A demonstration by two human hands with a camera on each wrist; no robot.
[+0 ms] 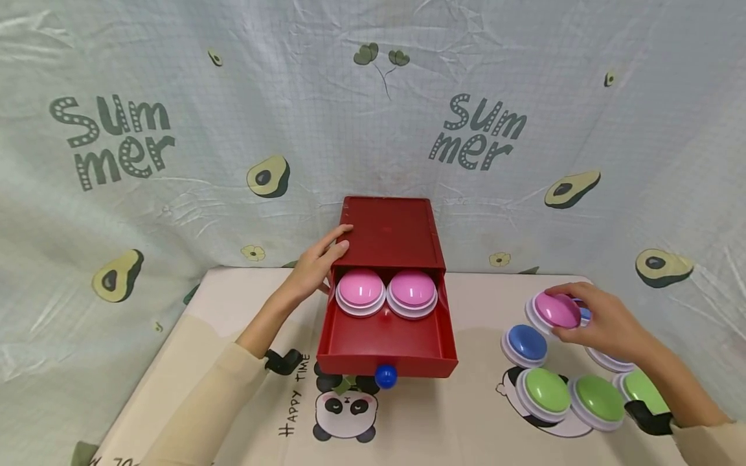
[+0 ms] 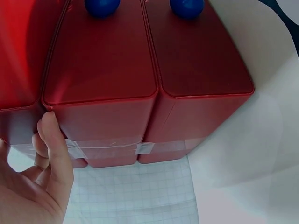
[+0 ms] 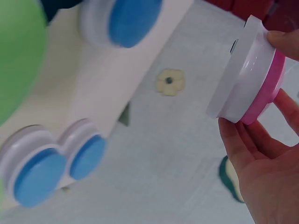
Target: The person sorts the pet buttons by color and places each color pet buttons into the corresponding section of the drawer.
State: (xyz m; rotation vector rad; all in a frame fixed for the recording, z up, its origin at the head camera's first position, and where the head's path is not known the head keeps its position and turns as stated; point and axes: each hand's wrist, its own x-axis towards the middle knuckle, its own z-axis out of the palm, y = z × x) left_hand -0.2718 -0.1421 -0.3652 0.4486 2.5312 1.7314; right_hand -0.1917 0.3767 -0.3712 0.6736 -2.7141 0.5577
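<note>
Pinching pink button (image 1: 557, 311), right fingers (image 3: 236, 142) overlapping blue button (image 1: 585, 314); left fingers (image 2: 57, 144) relaxed against cabinet (image 1: 384, 233)

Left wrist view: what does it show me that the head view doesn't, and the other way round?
Only the left wrist view shows two closed drawer fronts with their own blue knobs, and clear tape along the red cabinet's side.

Only the head view shows two pink buttons inside the open drawer, the right hand holding another pink button, and blue and green buttons.

Both show the left hand touching the red cabinet.
</note>
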